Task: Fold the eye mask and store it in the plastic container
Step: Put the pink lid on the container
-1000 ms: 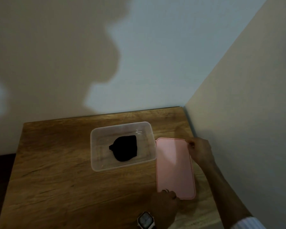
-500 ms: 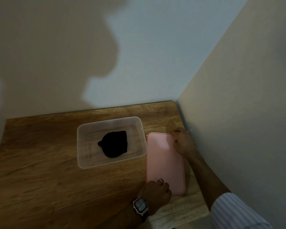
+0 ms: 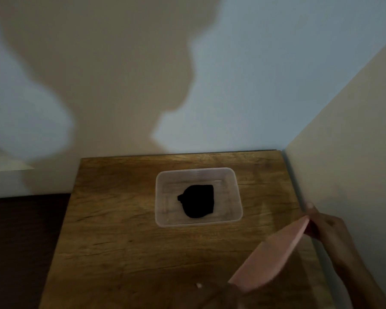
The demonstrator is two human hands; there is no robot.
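A clear plastic container (image 3: pixel 235 192) stands open on the wooden table. The folded black eye mask (image 3: pixel 197 201) lies flat on its bottom. The pink lid (image 3: pixel 274 253) is lifted off the table and tilted, to the right and in front of the container. My right hand (image 3: pixel 325 226) grips the lid's far end, close to the right wall. My left hand (image 3: pixel 218 293) is blurred at the bottom edge and holds the lid's near end.
The wooden table (image 3: pixel 120 241) sits in a corner, with a wall behind and a beige wall (image 3: pixel 354 152) tight along its right side. To the left of the table lies dark floor (image 3: pixel 20 241) and a white ledge (image 3: pixel 2 161).
The pink lid lay flat on the table beside the container; now both hands have raised and tilted it. The camera view has shifted, so the container sits further right.
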